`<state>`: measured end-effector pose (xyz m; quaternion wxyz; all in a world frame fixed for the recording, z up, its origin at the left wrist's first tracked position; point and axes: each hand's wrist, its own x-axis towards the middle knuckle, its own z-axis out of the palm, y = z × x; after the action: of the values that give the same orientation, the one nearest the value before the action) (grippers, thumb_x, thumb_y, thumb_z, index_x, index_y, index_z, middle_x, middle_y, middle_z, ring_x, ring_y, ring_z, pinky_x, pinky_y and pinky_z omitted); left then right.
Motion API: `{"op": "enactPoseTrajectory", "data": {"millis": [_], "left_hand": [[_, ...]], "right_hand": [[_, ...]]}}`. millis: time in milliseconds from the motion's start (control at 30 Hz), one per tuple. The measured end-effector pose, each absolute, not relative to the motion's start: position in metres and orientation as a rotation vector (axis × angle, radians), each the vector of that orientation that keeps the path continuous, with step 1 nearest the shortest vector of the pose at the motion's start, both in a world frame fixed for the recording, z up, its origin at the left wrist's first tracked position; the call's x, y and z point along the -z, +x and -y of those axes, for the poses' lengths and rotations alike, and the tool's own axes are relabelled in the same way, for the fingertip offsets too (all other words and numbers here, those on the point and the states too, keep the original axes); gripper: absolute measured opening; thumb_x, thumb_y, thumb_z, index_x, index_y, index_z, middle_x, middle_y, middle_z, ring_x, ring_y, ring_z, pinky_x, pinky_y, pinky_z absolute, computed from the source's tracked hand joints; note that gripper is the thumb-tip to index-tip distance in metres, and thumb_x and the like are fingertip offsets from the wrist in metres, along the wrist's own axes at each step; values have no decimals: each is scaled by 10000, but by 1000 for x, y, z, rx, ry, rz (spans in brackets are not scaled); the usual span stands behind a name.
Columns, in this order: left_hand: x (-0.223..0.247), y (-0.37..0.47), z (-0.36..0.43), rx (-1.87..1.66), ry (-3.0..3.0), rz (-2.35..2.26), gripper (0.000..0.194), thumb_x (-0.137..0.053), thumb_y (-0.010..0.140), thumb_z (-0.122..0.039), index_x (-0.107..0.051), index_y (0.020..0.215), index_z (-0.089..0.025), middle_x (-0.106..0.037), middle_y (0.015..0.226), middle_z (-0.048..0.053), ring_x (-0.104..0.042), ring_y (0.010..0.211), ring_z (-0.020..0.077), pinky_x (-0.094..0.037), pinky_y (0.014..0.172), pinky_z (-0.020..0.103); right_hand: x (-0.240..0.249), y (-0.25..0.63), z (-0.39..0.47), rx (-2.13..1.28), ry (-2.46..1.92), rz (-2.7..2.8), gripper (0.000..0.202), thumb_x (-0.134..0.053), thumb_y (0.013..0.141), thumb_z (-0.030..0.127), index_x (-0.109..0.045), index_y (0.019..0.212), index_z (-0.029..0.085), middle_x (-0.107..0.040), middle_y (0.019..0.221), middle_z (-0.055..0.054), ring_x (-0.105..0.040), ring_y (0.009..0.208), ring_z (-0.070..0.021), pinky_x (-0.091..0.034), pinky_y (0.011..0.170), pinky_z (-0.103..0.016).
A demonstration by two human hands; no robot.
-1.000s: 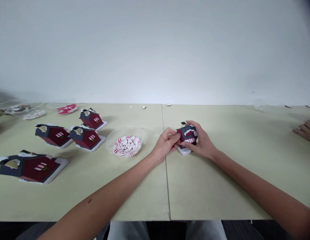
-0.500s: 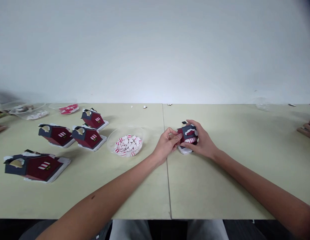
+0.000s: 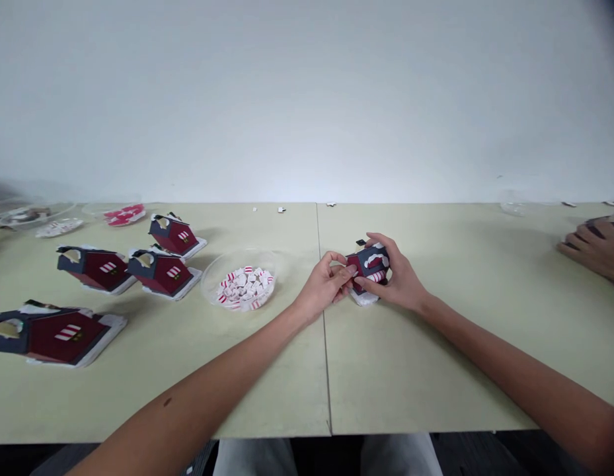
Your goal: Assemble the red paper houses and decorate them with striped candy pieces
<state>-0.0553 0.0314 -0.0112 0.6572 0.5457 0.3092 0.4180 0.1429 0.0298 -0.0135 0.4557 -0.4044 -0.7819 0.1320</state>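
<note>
A miniature house [image 3: 370,256] with dark red walls, a dark blue roof with white trim and a white base sits at the table's centre seam. My right hand [image 3: 403,281] is wrapped round it from the right, thumb in front and fingers over the top. My left hand [image 3: 326,281] is closed at its left wall, thumb and fingertips pressed together against it. Anything small between those fingertips is hidden. Left of my left hand, a clear plastic bowl [image 3: 206,284] holds many small white pieces, some with red stripes [image 3: 248,272].
Several similar miniature houses stand at the left, the nearest [image 3: 63,337] at the left edge. Clear containers with red pieces [image 3: 124,215] and white pieces [image 3: 59,227] lie behind them. Small scraps [image 3: 281,209] lie along the back edge. Another person's hand [image 3: 597,246] is at the far right.
The view has shifted a little, sliding the table's contents leftward. Both my hands keep their places on the miniature house. The other person's hand at the right has come further into view.
</note>
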Motion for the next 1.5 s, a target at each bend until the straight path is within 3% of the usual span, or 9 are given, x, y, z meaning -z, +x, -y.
{"op": "enactPoseTrajectory", "data": {"millis": [233,367,467,567,700,933,1067,1300,1500], "left_hand": [[5,-58,-29,-1047,1589,-892,416,-690,844,-544,-524,1051,-224,-489,686,-56,-450,630,92,-325,597,210],[-1,-60,-26,-1017,1667,-875,546,-762,795,-499,-555,1238,-256,-611,1121,60,-572,1047,185,-424,768,242],[-6,-62,-23,-920,1610,-706,820,-808,764,-443,-400,1465,-324,-478,1452,131,-434,1374,288,-470,920,324],[-10,-63,-18,-815,1552,-581,934,-819,762,-408,-300,1535,-328,-478,1464,156,-493,1339,306,-484,983,397],[-12,-63,-14,-834,1617,-571,758,-822,759,-389,-475,1426,-290,-577,1368,116,-596,1199,264,-477,1004,384],[-5,-60,-17,-1140,1677,-780,766,-864,697,-412,-524,1370,-279,-546,1409,112,-557,1242,267,-453,993,357],[-5,-60,-17,-1184,1734,-806,756,-857,703,-427,-528,1366,-269,-526,1432,119,-536,1263,270,-461,978,355],[-7,-60,-19,-1153,1720,-843,715,-803,765,-441,-513,1400,-286,-519,1456,99,-489,1338,267,-435,1041,364],[-1,-61,-32,-1095,1626,-791,743,-808,762,-415,-502,1421,-259,-554,1429,112,-494,1344,286,-494,939,326]], "right_hand": [[11,147,-26,-393,-924,1888,728,-695,850,525,-374,1452,270,-534,1328,-128,-596,1153,-300,-545,922,-427],[12,147,-25,-477,-843,1905,725,-585,897,618,-332,1480,269,-557,1339,-131,-595,1173,-308,-527,965,-461],[10,145,-23,-463,-779,1963,760,-483,902,713,-336,1502,271,-481,1477,-128,-523,1297,-343,-479,1048,-502],[6,144,-20,-427,-719,2048,790,-412,909,742,-314,1539,276,-379,1578,-103,-430,1399,-364,-395,1139,-543],[8,149,-22,-346,-661,2120,796,-410,924,710,-264,1573,272,-308,1623,-95,-343,1465,-368,-335,1183,-561],[13,163,-36,-166,-798,2040,636,-514,921,652,-500,1427,265,-580,1403,-117,-550,1290,-347,-454,1074,-531],[12,158,-36,-224,-788,2029,525,-512,944,609,-573,1326,254,-643,1302,-107,-610,1185,-319,-493,1010,-489],[13,149,-34,-293,-890,1977,490,-523,956,578,-561,1316,248,-656,1265,-91,-643,1084,-279,-535,949,-461],[18,151,-41,-318,-911,2012,487,-570,948,546,-537,1341,260,-630,1315,-90,-625,1150,-277,-538,969,-467]]}}
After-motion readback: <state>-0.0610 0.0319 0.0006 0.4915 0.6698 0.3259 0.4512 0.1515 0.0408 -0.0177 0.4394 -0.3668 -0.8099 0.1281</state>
